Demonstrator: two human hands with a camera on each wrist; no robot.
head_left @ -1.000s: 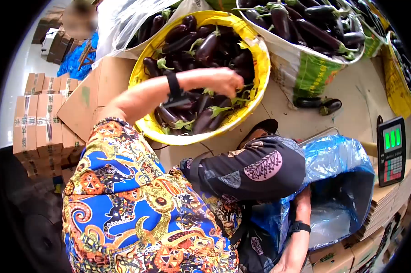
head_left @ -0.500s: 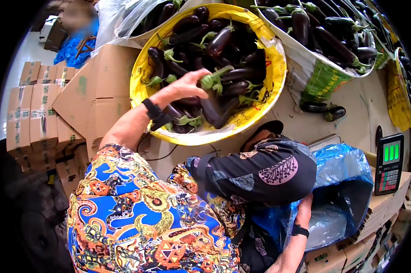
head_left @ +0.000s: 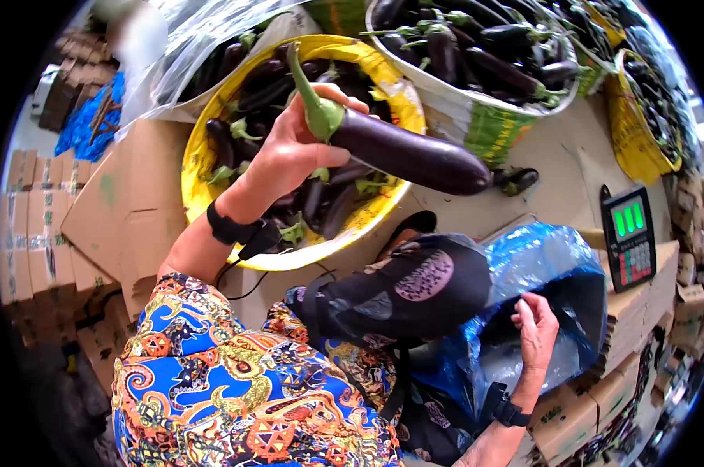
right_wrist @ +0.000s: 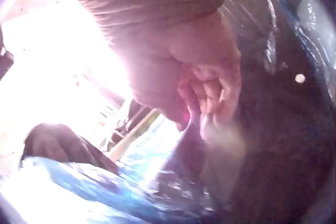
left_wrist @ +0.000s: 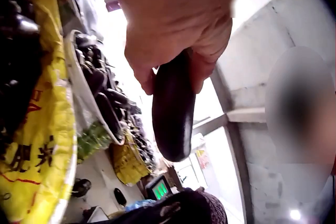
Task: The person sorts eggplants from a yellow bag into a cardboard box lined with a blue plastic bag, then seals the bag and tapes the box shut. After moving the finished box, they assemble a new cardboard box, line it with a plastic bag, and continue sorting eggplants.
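My left hand (head_left: 286,154) grips a long dark eggplant (head_left: 414,154) by its green stem end, above a yellow-lined round container (head_left: 411,97) of eggplants. In the left wrist view, the hand (left_wrist: 181,19) has thumb and fingers on either side of the eggplant (left_wrist: 173,111), whose rounded end hangs down. My right hand (head_left: 537,335) is over the mouth of a blue plastic bag (head_left: 550,245), fingers loosely bent. The right wrist view shows that hand (right_wrist: 168,50) beside the bag's plastic (right_wrist: 79,182), with no object visible in its fingers.
More eggplants fill a white sack (head_left: 461,105) behind and a yellow sack (head_left: 628,148) at right. Loose eggplants (head_left: 521,181) lie on the floor. A lit scale display (head_left: 628,237) stands beside the bag. Cardboard boxes (head_left: 47,241) are stacked at left; a person is at upper left.
My left hand has lifted an eggplant out of the yellow-lined container. My right hand, earlier partly hidden at the bag's edge, has risen into view over its mouth. The head view has shifted.
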